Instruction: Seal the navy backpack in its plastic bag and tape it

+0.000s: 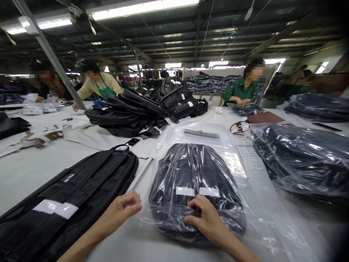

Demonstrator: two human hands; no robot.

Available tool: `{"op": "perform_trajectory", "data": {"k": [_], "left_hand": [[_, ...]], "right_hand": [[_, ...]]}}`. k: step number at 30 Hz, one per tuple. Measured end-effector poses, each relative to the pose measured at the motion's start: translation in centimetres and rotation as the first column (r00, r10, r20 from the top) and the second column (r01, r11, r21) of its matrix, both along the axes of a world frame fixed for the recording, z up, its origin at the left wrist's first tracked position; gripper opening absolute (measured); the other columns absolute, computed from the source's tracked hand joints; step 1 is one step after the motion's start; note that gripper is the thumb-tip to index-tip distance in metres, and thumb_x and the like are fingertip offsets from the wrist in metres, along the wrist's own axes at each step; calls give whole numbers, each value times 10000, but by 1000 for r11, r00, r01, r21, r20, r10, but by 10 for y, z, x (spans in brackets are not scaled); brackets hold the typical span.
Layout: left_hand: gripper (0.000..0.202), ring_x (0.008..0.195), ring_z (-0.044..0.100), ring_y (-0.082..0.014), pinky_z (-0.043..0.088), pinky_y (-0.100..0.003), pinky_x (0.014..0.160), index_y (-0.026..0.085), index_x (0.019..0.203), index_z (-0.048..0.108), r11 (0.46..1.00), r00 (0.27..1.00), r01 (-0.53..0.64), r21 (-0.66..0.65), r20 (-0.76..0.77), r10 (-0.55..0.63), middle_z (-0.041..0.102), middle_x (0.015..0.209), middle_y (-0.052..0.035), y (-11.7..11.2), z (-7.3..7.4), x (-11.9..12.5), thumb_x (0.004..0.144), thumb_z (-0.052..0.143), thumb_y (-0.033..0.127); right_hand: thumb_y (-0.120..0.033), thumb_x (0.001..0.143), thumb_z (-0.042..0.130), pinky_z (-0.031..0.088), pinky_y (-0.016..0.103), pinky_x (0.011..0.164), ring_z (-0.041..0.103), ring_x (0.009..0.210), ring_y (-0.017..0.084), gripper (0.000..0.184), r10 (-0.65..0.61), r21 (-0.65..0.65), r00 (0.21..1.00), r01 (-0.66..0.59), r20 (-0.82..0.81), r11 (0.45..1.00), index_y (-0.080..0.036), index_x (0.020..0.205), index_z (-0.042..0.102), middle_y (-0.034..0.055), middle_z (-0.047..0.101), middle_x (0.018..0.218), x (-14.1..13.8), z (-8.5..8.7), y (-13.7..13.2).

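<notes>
A black backpack (188,171) in a clear plastic bag (229,203) lies straps up in front of me, with two white wraps across its straps. My right hand (204,216) is over its lower half, fingers bent and the thumb apart from them, with nothing visibly gripped. To the left of the bagged backpack, my left hand (128,204) hovers with loosely curled fingers and a gap at the thumb; nothing shows in it. Beside that hand lies an unbagged black backpack (89,182), also straps up, with a white wrap round its straps.
Black backpacks with hang tags are heaped in a pile (136,109) at the back. Several flat clear bags (222,133) lie beyond the bagged backpack. More bagged backpacks (305,156) are stacked at right, near a brown item (265,118). Co-workers stand across the table (57,156).
</notes>
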State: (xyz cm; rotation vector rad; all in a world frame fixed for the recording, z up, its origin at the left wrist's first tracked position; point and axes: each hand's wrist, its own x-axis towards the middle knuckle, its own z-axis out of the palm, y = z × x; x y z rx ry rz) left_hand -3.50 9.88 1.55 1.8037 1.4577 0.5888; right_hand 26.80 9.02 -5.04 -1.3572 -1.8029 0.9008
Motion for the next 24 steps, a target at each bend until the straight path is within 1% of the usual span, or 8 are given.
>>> {"op": "perform_trajectory", "data": {"k": [5,10,14,16,18,21,22,24], "left_hand": [[327,638,574,-142,458,-252,632,181,742,494,979,857,-135,-151,479,192,597,695,8,3,-26,19,835,544,491],[439,421,476,-104,364,-201,410,181,651,452,913,794,-327,-245,453,406,501,514,55,15,-63,28,722,603,587],[417,435,487,-130,396,-236,413,173,691,500,887,789,-383,-257,409,459,521,526,31,24,-65,19,658,652,559],[391,595,563,-165,459,-265,521,160,815,551,845,765,-520,-121,375,524,590,685,-12,16,-54,13,648,680,490],[321,767,588,-189,485,-297,663,170,914,575,712,770,-635,301,325,549,610,857,-46,-3,-42,15,697,668,389],[192,946,586,-199,457,-338,845,209,983,602,378,966,-125,917,26,257,622,1015,-54,-38,-38,41,808,542,159],[257,1029,565,-211,423,-363,917,213,1036,601,300,977,119,947,-165,134,616,1089,-57,-45,-42,53,824,494,113],[348,1177,482,-255,334,-418,1017,182,1184,556,284,866,467,837,-499,46,564,1244,-79,-49,-52,76,853,457,136]], "right_hand": [[-273,724,690,376,269,757,516,836,162,152,49,18,996,-48,-71,999,-190,727,563,-7,541,835,4,0,1],[-266,834,561,358,263,678,536,713,145,166,-31,-3,999,31,-38,1000,-186,695,601,-13,597,712,2,-8,6],[-268,841,551,353,262,676,558,714,149,197,-64,5,998,64,-11,998,-188,677,624,-8,630,708,-3,-10,7],[-275,844,549,352,264,679,561,705,150,209,-68,10,998,68,-1,998,-188,669,625,-5,634,706,-5,-10,7],[-281,844,548,349,266,679,560,696,151,216,-74,18,997,74,9,997,-189,665,626,-4,635,700,-5,-10,8],[-284,839,554,350,264,671,557,693,153,213,-88,34,996,87,16,996,-189,664,629,-1,633,696,-5,-11,8],[-284,837,555,351,262,667,556,692,153,212,-89,41,996,88,15,995,-189,662,629,0,632,696,-5,-12,9],[-278,825,567,355,257,655,550,679,149,195,-94,47,996,94,3,994,-188,662,626,-3,623,689,-5,-13,9]]}}
